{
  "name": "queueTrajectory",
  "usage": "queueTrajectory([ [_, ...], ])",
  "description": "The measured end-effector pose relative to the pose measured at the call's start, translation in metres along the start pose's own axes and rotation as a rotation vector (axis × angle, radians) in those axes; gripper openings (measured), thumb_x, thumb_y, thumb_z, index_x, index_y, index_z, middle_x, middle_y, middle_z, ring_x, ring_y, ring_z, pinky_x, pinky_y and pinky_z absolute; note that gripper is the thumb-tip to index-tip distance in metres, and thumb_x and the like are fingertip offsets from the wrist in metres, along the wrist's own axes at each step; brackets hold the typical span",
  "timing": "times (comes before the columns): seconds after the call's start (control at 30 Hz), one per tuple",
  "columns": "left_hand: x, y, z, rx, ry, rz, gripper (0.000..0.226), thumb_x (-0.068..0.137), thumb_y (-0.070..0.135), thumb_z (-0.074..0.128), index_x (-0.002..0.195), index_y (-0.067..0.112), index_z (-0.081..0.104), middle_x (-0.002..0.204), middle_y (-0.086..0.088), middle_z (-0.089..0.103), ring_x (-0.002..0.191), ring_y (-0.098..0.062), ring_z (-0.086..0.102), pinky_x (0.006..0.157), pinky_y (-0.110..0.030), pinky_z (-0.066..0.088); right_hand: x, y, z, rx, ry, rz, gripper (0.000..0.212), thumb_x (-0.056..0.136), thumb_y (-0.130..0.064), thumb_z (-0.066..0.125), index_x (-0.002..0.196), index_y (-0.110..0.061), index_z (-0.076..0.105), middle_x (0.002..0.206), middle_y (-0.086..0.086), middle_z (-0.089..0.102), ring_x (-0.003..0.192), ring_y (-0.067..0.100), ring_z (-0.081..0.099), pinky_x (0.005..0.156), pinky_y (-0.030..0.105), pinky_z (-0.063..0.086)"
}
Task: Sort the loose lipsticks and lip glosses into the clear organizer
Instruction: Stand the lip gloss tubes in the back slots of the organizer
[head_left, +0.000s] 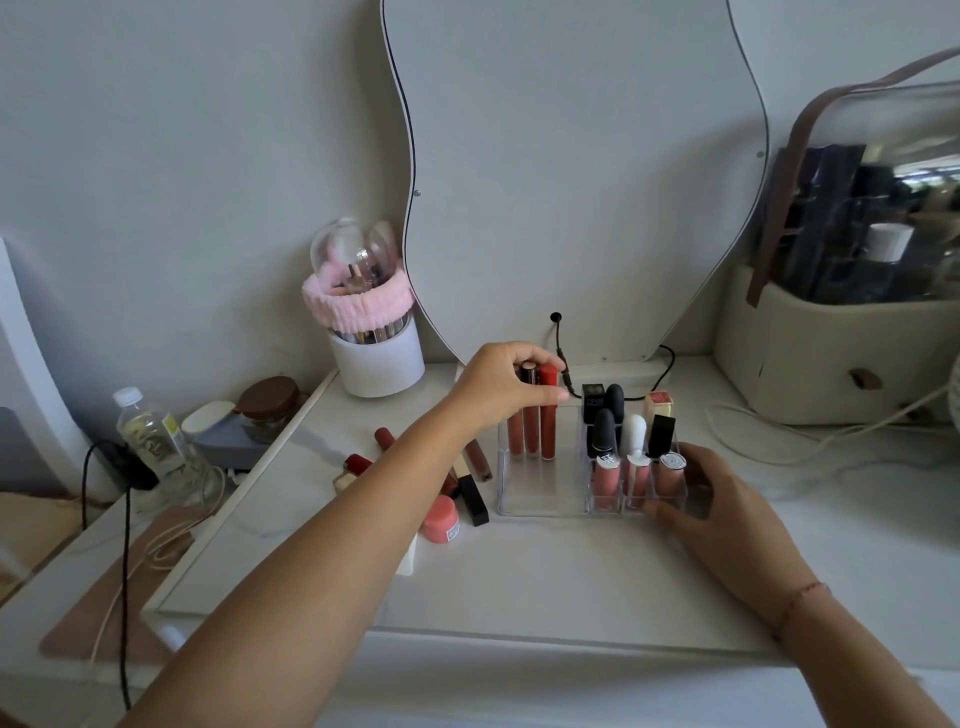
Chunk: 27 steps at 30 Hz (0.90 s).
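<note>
Head view. We see the clear organizer (540, 499) between the two hands. Under the left hand (501, 384), its wide compartment holds three lip gloss tubes (531, 431) upright at the back wall; front of that bay bare. Left hand's fingers curl around the tube caps, pinching them together. Right hand (711, 499) lies spread against the organizer's near right corner, steadying it. Beside it, small cells hold three pink glosses (605, 480), with bullet lipsticks (605, 431) behind. Loose lipsticks (470, 491) and a pink jar (441, 518) lie beneath the left forearm. Open tabletop (545, 587) nearer us than both hands.
</note>
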<state>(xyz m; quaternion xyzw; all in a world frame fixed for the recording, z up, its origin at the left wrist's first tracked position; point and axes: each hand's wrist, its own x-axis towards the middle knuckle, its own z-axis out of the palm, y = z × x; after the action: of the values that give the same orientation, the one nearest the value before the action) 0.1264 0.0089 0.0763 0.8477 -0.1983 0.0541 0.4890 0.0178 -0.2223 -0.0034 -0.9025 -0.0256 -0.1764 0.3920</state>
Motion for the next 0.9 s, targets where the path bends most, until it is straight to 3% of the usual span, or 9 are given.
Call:
queueTrajectory([
  [0.23,0.000,0.001,-0.004,-0.013,-0.011,0.019,0.026,0.063,0.032,0.084,0.083,0.040,0.069,0.087,0.017,0.070,0.089,0.002,0.063,0.088,-0.024,0.049,-0.001,0.000,-0.001,0.000,-0.002,0.001,0.059,0.068,-0.029,0.076,0.121,-0.026,0.050,0.087,-0.026,0.049,0.084,0.009,0.052,0.072,0.026,0.038],
  [0.4,-0.002,0.007,-0.014,-0.081,0.011,0.048,0.024,0.067,0.030,0.082,0.087,0.032,0.069,0.086,0.013,0.071,0.080,0.004,0.064,0.073,-0.010,0.047,-0.001,0.000,-0.001,0.010,-0.005,0.008,0.059,0.068,-0.030,0.076,0.121,-0.027,0.050,0.092,-0.016,0.056,0.086,0.013,0.054,0.072,0.027,0.039],
  [0.53,-0.007,0.003,-0.045,-0.123,0.127,0.012,0.028,0.069,0.047,0.075,0.091,0.030,0.069,0.094,0.009,0.071,0.089,-0.005,0.066,0.082,-0.019,0.050,-0.001,-0.001,-0.001,0.003,0.002,0.009,0.058,0.069,-0.029,0.075,0.121,-0.028,0.049,0.089,-0.018,0.054,0.085,0.014,0.053,0.071,0.028,0.038],
  [0.6,-0.010,-0.008,-0.060,-0.116,0.216,-0.037,0.028,0.072,0.052,0.069,0.088,0.030,0.069,0.089,0.010,0.071,0.084,-0.003,0.065,0.077,-0.018,0.047,-0.002,-0.002,-0.001,-0.003,-0.004,0.007,0.058,0.070,-0.030,0.075,0.122,-0.027,0.049,0.090,-0.017,0.054,0.085,0.013,0.053,0.071,0.027,0.038],
  [0.7,-0.009,-0.033,-0.069,0.142,0.278,-0.140,0.023,0.081,0.045,0.065,0.088,0.024,0.070,0.085,0.010,0.069,0.080,-0.006,0.061,0.069,-0.021,0.043,-0.002,-0.004,-0.002,0.007,-0.012,0.014,0.059,0.070,-0.028,0.075,0.123,-0.026,0.049,0.092,-0.013,0.057,0.086,0.015,0.055,0.071,0.027,0.039],
  [0.8,-0.003,-0.054,-0.063,0.381,0.158,-0.299,0.035,0.081,0.048,0.064,0.088,0.014,0.069,0.088,-0.001,0.068,0.084,-0.018,0.061,0.073,-0.030,0.047,-0.002,-0.005,-0.002,0.001,-0.019,0.025,0.059,0.070,-0.028,0.075,0.124,-0.025,0.049,0.092,-0.011,0.058,0.085,0.015,0.055,0.069,0.026,0.038],
  [0.9,0.005,-0.063,-0.052,0.456,0.035,-0.427,0.041,0.078,0.052,0.066,0.080,0.011,0.064,0.084,-0.005,0.062,0.084,-0.022,0.058,0.078,-0.033,0.046,-0.002,-0.006,-0.003,-0.003,-0.028,0.023,0.060,0.071,-0.028,0.075,0.125,-0.025,0.048,0.095,-0.012,0.057,0.087,0.014,0.055,0.071,0.026,0.039],
])
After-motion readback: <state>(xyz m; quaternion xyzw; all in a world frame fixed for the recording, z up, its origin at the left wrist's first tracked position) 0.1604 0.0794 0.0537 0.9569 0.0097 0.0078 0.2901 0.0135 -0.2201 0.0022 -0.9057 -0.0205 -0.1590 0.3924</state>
